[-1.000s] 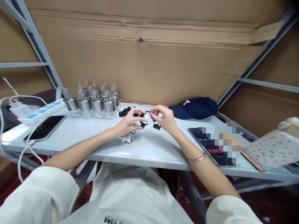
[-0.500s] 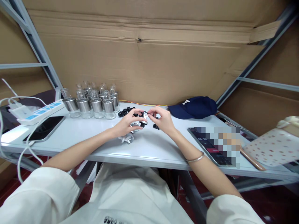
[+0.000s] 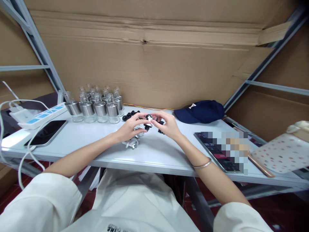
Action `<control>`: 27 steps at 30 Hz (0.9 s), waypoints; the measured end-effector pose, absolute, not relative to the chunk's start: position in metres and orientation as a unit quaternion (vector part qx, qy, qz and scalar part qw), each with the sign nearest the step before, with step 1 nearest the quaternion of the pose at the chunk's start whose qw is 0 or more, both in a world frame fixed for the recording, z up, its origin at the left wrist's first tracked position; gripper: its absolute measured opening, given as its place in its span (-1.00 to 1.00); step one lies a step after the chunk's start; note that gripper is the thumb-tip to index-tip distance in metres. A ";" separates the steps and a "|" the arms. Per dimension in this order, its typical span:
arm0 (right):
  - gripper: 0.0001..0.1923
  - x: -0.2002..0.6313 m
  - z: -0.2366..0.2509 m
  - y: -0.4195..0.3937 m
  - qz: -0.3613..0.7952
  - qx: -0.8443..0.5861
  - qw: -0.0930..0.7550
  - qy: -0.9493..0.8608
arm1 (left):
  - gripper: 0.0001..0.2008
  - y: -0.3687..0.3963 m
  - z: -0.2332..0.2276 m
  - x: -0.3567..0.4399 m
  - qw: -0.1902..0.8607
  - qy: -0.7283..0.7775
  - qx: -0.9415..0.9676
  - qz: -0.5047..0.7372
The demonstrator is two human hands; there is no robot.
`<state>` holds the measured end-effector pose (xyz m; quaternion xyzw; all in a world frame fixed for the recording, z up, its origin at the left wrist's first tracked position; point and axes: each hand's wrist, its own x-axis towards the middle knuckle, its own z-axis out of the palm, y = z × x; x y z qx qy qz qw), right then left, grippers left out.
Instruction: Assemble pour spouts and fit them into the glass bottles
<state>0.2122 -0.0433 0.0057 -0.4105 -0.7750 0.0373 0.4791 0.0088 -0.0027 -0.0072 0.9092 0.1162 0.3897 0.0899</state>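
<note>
Between my hands, above the table, is a small pour spout (image 3: 149, 121) with a black ribbed plug at its lower end, a pale metallic collar and a black piece on top. My left hand (image 3: 132, 126) grips it from the left between thumb and fingers. On the right, my right hand (image 3: 167, 124) pinches its upper part, fingertips partly covering it. Below my left hand lie several white and clear loose parts (image 3: 131, 142). Behind that hand sits a cluster of black round parts (image 3: 129, 115). More small black parts (image 3: 161, 131) show beside my right fingers, partly hidden.
Several glass bottles (image 3: 100, 109) with steel sleeves stand at the back left. Further left are a power strip (image 3: 45, 115), white cables and a phone (image 3: 45, 133). A navy cap (image 3: 200, 111), a tablet-like device (image 3: 212, 151) and a dotted pouch (image 3: 282, 151) lie rightward.
The black piece that my right fingers held at the top of the spout now sits down against it. My right thumb has moved in onto the spout; both arms are nearly still.
</note>
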 end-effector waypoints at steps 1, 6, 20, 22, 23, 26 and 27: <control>-0.78 0.213 0.005 -0.043 0.043 -0.412 0.474 -0.777 | -0.69 -0.003 -0.007 0.009 0.088 0.118 0.908 0.391; -0.58 0.214 0.001 -0.040 0.083 -0.386 0.463 -0.794 | -0.68 0.001 -0.009 0.006 0.081 0.144 0.900 0.402; -0.52 0.211 -0.009 -0.033 0.278 -0.385 0.534 -0.700 | -0.69 0.000 -0.009 0.005 0.088 0.142 0.892 0.421; -0.52 0.211 -0.009 -0.034 0.289 -0.385 0.533 -0.696 | -0.69 -0.001 -0.008 0.005 0.087 0.145 0.892 0.418; -0.52 0.210 -0.009 -0.034 0.291 -0.382 0.534 -0.695 | -0.70 -0.001 -0.008 0.005 0.087 0.145 0.892 0.419; -0.54 0.209 -0.008 -0.035 0.280 -0.377 0.536 -0.701 | -0.70 0.000 -0.008 0.004 0.085 0.144 0.891 0.422; -0.57 0.209 -0.008 -0.036 0.272 -0.379 0.534 -0.705 | -0.70 0.000 -0.008 0.004 0.083 0.143 0.891 0.424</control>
